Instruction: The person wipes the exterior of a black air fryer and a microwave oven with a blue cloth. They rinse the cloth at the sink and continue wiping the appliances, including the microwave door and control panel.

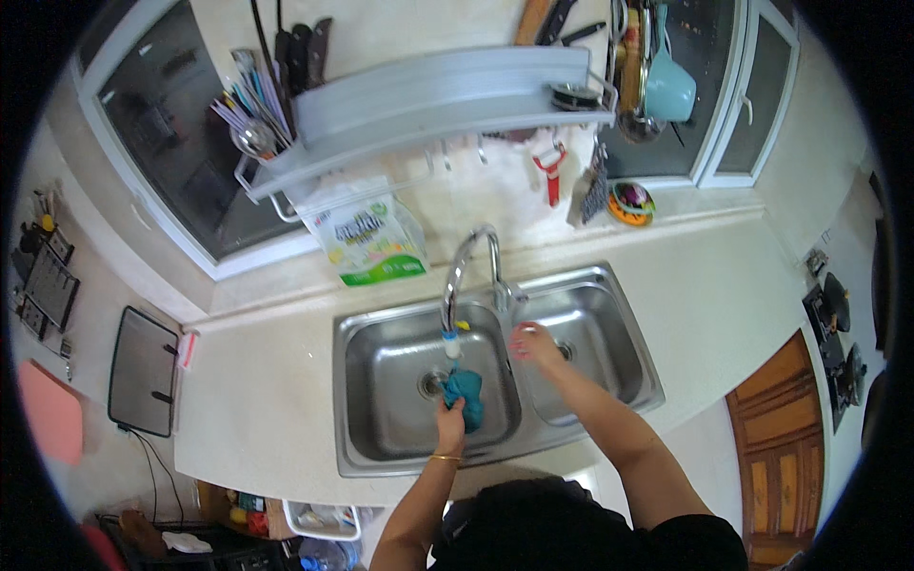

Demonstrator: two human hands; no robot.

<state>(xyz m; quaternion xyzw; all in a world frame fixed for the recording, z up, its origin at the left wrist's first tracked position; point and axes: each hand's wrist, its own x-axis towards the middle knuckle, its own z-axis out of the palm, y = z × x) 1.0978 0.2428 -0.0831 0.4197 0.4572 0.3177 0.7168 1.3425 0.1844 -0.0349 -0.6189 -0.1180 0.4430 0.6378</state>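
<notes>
A bunched teal cloth is in my left hand, over the left basin of a stainless-steel double sink. The spout of the chrome faucet ends in a white and blue nozzle just above the cloth. Whether water runs is hard to tell. My right hand is over the divider and the edge of the right basin, below the faucet's lever. Its fingers look curled and pinkish; I cannot make out whether anything is in them. A small yellow thing lies behind the nozzle.
A pouch with green print stands against the wall behind the sink. Above hangs a metal rack with utensils, knives and a red peeler. Pale countertop flanks the sink. Pans and a stove are at far right.
</notes>
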